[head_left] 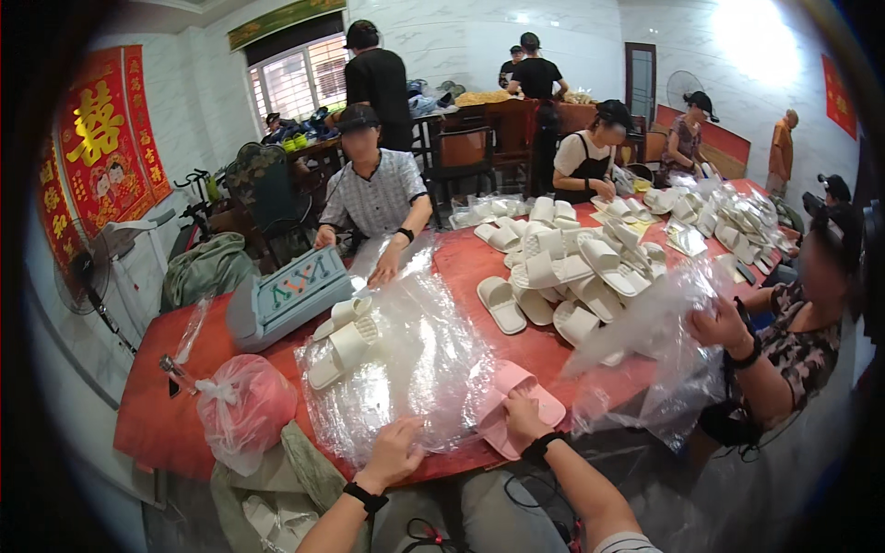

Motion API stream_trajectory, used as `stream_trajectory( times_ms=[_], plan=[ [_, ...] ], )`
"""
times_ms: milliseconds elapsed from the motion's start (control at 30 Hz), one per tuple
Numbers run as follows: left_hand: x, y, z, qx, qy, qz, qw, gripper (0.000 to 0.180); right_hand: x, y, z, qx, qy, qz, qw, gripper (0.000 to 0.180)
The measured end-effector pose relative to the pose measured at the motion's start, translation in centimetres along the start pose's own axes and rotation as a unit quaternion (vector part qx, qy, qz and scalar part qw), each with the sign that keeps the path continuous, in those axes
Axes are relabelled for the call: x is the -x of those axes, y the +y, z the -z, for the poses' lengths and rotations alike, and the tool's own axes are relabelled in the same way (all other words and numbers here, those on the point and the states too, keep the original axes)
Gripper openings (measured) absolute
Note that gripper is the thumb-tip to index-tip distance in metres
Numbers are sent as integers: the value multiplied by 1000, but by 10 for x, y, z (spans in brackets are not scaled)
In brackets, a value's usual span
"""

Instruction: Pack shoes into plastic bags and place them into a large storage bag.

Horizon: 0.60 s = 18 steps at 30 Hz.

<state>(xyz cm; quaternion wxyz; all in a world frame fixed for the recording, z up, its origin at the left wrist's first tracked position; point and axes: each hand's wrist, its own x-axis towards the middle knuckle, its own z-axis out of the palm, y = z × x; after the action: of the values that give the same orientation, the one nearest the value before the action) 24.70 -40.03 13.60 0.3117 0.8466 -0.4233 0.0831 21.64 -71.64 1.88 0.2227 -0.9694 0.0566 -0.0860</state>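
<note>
My right hand (527,419) is closed on a pair of pink slippers (498,433) at the table's near edge, its fingers over the straps. To the left, my left hand (395,452) rests with fingers extended on the near edge of a stack of clear plastic bags (419,369); the fingertips are partly hard to make out. A pair of cream slippers (343,355) lies at the far left of the bags. To the right is a large heap of cream slippers (590,263).
The red table (166,405) carries a blue-grey box (290,300) and a pink plastic bag (244,401). A person opposite touches the box and bags. Another at right holds a clear plastic bag (645,313). A green cloth sack (304,461) is by my left arm.
</note>
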Motion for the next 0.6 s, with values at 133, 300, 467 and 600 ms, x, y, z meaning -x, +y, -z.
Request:
stream_trajectory(
  times_ms=[133,300,467,600],
  plan=[
    [5,1,6,-1,-12,20,1000,41,65,5,21,-3,15,-27,1000,16],
    [-9,10,1,9,20,-19,1000,31,164,44,67,-46,76,-43,995,31],
    [-16,-3,11,-20,69,-6,997,27,211,26,116,-85,33,-66,994,30],
    [-36,9,28,27,181,43,982,19,243,18,122,-159,28,-34,986,37]
  ],
)
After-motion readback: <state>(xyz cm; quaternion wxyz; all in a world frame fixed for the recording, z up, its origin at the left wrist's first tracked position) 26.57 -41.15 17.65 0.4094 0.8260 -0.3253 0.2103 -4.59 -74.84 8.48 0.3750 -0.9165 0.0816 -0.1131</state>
